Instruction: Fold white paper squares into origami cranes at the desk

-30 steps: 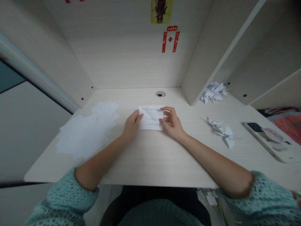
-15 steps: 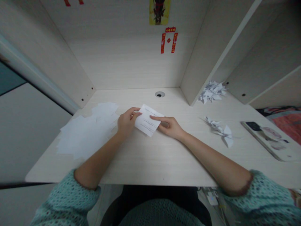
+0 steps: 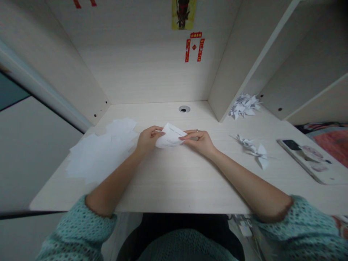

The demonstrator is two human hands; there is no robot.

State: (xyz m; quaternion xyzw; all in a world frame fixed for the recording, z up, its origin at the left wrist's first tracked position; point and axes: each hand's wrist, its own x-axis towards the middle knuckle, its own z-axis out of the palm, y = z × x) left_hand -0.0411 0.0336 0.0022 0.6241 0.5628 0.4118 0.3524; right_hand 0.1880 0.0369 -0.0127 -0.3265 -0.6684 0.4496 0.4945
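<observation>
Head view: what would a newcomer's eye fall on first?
Probably the printed white sheet, pinched between left hand and right hand above mid-desk. Next, the white paper pile at the desk's left, then the red strips on the back panel.

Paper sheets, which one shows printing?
The held sheet, between the left hand and right hand: it is visibly printed, while the spread sheets at left look blank.

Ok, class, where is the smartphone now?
In the head view, the smartphone lies at far right on the desk, right of the crumpled paper, near the reddish cloth.
</observation>
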